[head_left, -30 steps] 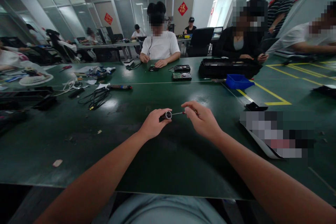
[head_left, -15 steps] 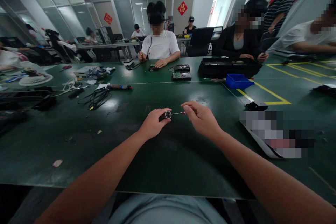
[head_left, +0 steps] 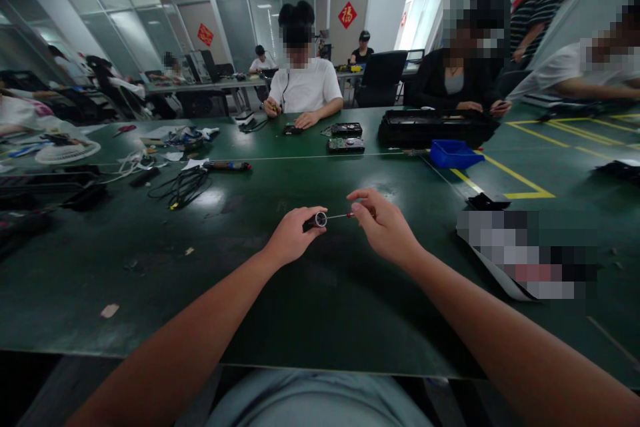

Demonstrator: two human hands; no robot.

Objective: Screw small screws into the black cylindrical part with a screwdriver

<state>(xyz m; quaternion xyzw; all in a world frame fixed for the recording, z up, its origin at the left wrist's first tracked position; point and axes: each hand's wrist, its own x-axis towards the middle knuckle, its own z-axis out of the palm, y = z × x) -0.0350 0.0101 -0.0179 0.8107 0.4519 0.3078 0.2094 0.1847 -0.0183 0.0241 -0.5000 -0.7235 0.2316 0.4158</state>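
Note:
My left hand point(head_left: 293, 233) is closed around a small dark cylinder with a silver end point(head_left: 317, 220), held just above the green table point(head_left: 280, 307). My right hand point(head_left: 385, 227) pinches the handle of a thin screwdriver point(head_left: 345, 215), whose metal shaft points left into the cylinder's silver end. Both hands hover over the middle of the table, a few centimetres apart.
A blue bin point(head_left: 453, 155) and a long black device point(head_left: 435, 127) lie far right. Circuit boards point(head_left: 346, 144), a dark tool point(head_left: 227, 165) and black cables point(head_left: 183, 187) lie further back. People sit across the table. A blurred flat item point(head_left: 525, 257) rests at my right.
My right hand's fingers have shifted slightly on the screwdriver handle, the index finger lifting a little. The left hand and cylinder stay put.

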